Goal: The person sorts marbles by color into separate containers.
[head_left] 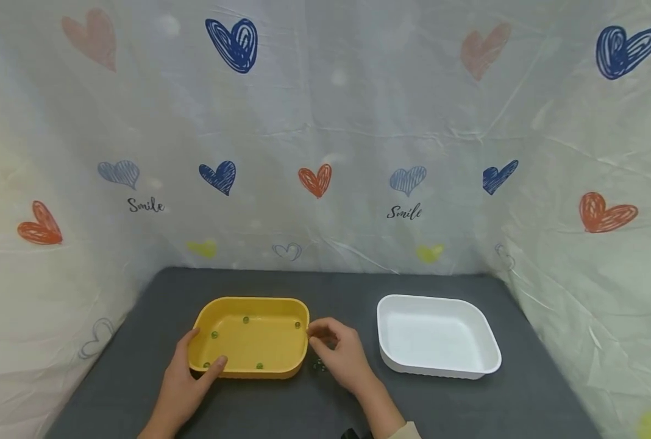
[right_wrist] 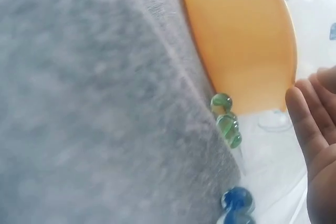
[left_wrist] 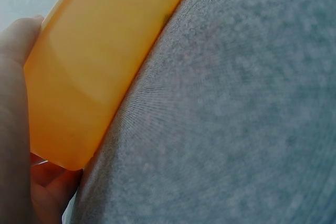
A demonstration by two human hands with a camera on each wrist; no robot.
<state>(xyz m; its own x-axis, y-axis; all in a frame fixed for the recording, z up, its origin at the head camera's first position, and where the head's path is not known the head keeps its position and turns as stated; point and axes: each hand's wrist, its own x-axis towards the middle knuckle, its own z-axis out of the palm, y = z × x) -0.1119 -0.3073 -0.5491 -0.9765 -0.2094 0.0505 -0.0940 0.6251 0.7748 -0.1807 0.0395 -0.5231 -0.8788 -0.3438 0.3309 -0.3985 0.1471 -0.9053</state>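
Observation:
A yellow tray stands on the dark table, with several green marbles spread over its floor. My left hand grips the tray's near left corner, thumb over the front rim and fingers along the left side. In the left wrist view the tray wall shows against that hand. At the right rim is my right hand, fingertips by the edge and no object visible between fingers and thumb. Beneath it, partly hidden, lies a cluster of green marbles beside the tray.
A white tray stands to the right on the same dark tabletop. Blue marbles show low in the right wrist view. A curtain printed with hearts hangs behind the table and along both sides.

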